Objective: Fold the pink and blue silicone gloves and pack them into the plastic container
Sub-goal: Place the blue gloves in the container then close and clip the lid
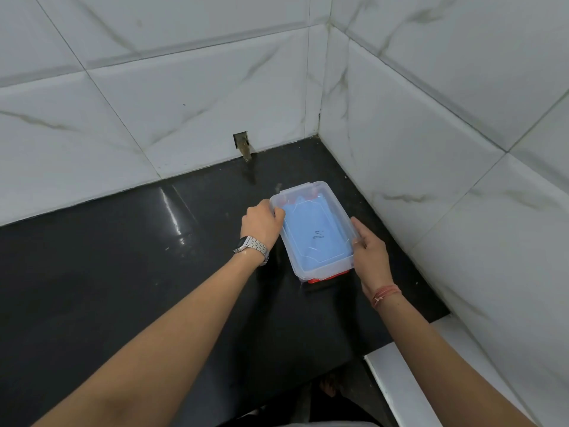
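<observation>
- Clear plastic container (311, 231) sits on the black glossy countertop (123, 272), near the corner where the two tiled walls meet, long side angled away from the camera.
- Left hand (261, 223) at the container's far-left rim, fingers curled over the edge, gripping it.
- Right hand (369, 257) on the near-right side, thumb on the top edge, fingers wrapped down the wall; clamped on the container too.
- Container lies between the two hands, touching both.
- Blue silicone glove (314, 238) lies flat inside, seen through a translucent lid with a raised rectangular outline and a dark scribble mark.
- Pink glove: a reddish-pink bit shows at the far end inside (300, 199), too small to tell.
- Orange-red latch (326, 278) at the near short end.
- Metal link watch (254, 246) on the left wrist; red thread band (386, 293) on the right wrist.
- White marble-look tiles (154, 103), grey veins, shiny.
- Small square cutout (241, 141) with a stub at the back wall's base.
</observation>
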{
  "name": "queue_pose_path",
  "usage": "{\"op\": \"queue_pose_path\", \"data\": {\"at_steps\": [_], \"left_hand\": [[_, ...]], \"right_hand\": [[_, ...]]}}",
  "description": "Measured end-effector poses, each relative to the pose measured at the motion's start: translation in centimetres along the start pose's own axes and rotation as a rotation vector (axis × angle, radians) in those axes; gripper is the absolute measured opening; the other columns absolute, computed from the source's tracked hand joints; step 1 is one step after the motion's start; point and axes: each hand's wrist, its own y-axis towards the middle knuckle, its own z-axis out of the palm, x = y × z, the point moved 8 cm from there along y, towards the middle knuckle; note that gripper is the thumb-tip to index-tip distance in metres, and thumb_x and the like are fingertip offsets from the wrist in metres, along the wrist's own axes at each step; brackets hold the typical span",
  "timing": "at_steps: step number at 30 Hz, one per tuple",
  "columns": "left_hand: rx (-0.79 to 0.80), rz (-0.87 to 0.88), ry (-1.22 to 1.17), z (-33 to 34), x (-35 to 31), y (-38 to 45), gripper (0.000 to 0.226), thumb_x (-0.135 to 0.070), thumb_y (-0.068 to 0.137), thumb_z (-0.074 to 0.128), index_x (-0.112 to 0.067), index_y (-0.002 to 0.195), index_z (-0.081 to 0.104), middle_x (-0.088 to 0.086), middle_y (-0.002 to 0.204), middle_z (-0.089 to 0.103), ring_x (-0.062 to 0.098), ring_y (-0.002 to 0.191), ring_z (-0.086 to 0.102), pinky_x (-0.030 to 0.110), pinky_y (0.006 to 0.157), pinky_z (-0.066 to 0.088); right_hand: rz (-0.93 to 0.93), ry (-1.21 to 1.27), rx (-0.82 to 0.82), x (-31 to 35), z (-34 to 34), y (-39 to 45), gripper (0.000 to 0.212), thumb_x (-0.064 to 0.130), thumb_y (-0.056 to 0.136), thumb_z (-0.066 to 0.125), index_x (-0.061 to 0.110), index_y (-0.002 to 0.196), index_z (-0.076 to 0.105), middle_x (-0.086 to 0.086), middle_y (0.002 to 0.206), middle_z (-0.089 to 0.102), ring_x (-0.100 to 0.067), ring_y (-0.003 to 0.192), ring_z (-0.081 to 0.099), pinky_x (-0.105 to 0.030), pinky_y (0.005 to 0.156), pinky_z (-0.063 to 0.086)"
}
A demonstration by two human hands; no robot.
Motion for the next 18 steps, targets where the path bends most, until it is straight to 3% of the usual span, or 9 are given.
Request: {"op": "queue_pose_path", "data": {"at_steps": [3,7,14,18], "left_hand": [[0.019,-0.004,-0.006,0.3,-0.2,0.3,0.03,-0.031,0.089,0.042,-0.009,0.086,0.062,0.01,0.074,0.064,0.028,0.063,0.063,0.042,0.063,0.059],[0.02,0.012,-0.002,0.5,-0.4,0.6,0.029,-0.03,0.091,0.043,-0.009,0.083,0.062,0.01,0.072,0.064,0.026,0.061,0.063,0.036,0.06,0.058],[0.05,-0.028,-0.128,0.9,0.2,1.0,0.028,-0.025,0.094,0.046,-0.009,0.099,0.068,0.01,0.076,0.065,0.025,0.065,0.061,0.032,0.064,0.053],[0.122,-0.144,-0.331,1.5,1.4,1.0,0.033,-0.034,0.095,0.049,-0.014,0.113,0.068,0.002,0.092,0.069,0.022,0.081,0.065,0.032,0.075,0.053]], "right_hand": [[0.001,-0.024,-0.006,-0.2,-0.1,0.2,0.045,0.012,0.102,0.042,0.027,0.144,0.043,0.016,0.126,0.048,0.004,0.099,0.054,-0.008,0.071,0.049],[0.026,-0.041,-0.002,-0.7,-0.1,0.2,0.046,0.012,0.102,0.041,0.028,0.145,0.041,0.008,0.14,0.048,-0.009,0.117,0.054,-0.032,0.092,0.055],[0.018,-0.108,0.004,-0.8,0.3,0.1,0.047,0.013,0.103,0.04,0.029,0.147,0.037,0.004,0.142,0.048,-0.013,0.12,0.054,-0.036,0.093,0.055],[-0.003,-0.157,0.011,-0.7,0.4,0.1,0.047,0.014,0.103,0.039,0.029,0.147,0.036,0.002,0.141,0.048,-0.015,0.119,0.055,-0.035,0.09,0.056]]}}
